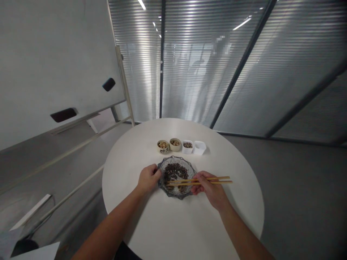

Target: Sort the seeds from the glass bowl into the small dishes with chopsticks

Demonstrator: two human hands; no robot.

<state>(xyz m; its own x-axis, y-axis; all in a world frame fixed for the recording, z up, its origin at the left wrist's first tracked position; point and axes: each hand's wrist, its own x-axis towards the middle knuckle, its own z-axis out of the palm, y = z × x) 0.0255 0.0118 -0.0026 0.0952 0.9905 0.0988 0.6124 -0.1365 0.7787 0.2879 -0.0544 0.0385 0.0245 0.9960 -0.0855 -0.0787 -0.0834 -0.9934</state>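
Observation:
A glass dish (178,194) with a scalloped rim stands on the round table, holding many small dark brown pieces (176,169) that look like beans or seeds. My left hand (148,178) grips the dish's left rim, thumb on top. In my right hand (206,186) is a pair of wooden chopsticks (217,180), held over the dish's right side. Their tips reach across to the left part of the dish, among the dark pieces. Whether anything is pinched between the tips is too small to tell.
Behind the dish stand two round cups (163,151) with light brown pieces, a white square cup (187,150) with darker pieces, and another white cup (200,148). All sit on the white table (173,224). A whiteboard on a frame (119,72) is at left; a glass partition (187,90) rises behind.

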